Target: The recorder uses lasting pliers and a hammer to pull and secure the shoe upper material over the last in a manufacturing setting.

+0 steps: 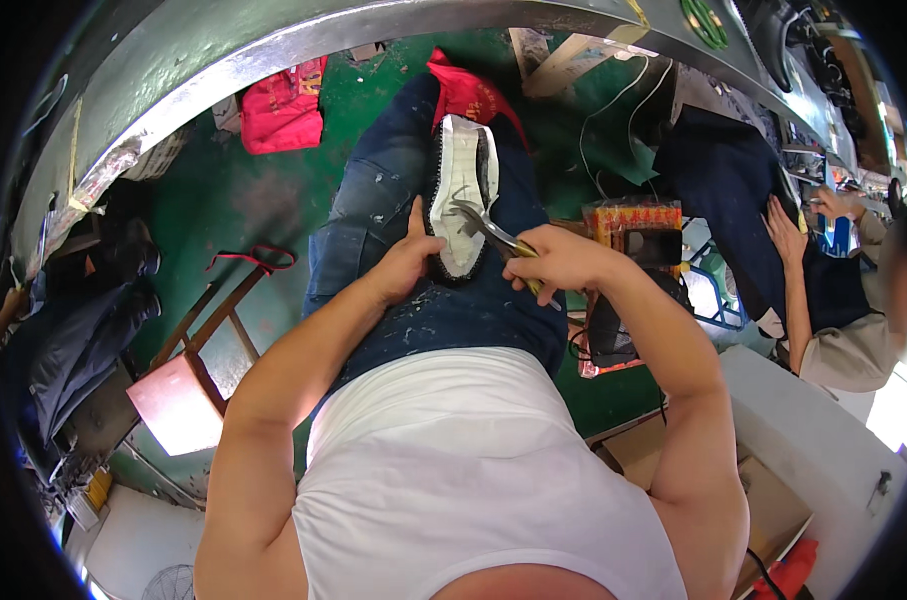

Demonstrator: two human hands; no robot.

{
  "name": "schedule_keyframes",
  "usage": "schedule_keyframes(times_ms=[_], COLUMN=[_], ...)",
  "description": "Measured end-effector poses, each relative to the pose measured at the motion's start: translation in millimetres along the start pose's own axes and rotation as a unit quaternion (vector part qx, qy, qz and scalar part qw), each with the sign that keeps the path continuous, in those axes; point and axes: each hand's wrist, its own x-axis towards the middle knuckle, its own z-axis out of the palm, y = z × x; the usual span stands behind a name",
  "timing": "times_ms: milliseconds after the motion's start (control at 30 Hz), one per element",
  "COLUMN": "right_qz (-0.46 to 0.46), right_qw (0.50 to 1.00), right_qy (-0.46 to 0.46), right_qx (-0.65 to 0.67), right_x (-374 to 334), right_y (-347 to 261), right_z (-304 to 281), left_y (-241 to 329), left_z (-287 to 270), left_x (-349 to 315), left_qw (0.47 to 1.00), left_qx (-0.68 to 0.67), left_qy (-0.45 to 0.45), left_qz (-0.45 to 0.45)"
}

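Shoe piece (pixel 463 180) is on the lap, lengthwise between the thighs of the flecked blue jeans (pixel 368 190). White bottom faces up, dark toothed-looking edging round the rim. We read the lap as the work support: soft, close in, and bottom-up leaves the whole face open to the tool. Can't tell which end is the toe.

Left hand (pixel 410 258) is on the near left side, thumb at the rim, index stretched along the side. Looks like a brace against tool push. Other fingers hidden, so we can't tell if it's a real grip or just contact.

Right hand (pixel 548 262) is closed round the handles of curved-head pliers (pixel 495 235), coming in from the right. Head sits over the white face; we can't tell if the jaws are shut or pinching anything. The slant likely keeps the wrist comfortable and the two hands apart.

Red cloth (pixel 473 95) lies by the knees, just beyond the piece's far end; purpose unclear to us.
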Motion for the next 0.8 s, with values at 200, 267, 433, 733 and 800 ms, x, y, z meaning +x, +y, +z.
schedule_keyframes(times_ms=[200,267,433,733,800], right_qz=[-0.018,-0.164,-0.097,-0.009,-0.017], right_qw=[0.981,0.931,0.987,0.996,0.988], right_qy=[-0.02,0.097,0.111,0.016,0.003], right_qx=[-0.194,-0.312,0.071,-0.085,-0.151], right_x=[12,17,32,-3,-2], right_y=[-15,-4,37,-4,-20], right_z=[-14,-3,30,-3,-12], left_y=[-4,-3,8,15,11], left_z=[-3,-2,11,2,2], left_x=[4,6,2,9,9], left_qw=[0.999,0.998,0.995,0.977,0.98], left_qx=[-0.023,-0.013,-0.078,-0.205,-0.189], left_qy=[0.028,0.038,0.055,-0.057,-0.051], left_qz=[-0.035,-0.045,-0.029,-0.031,-0.027])
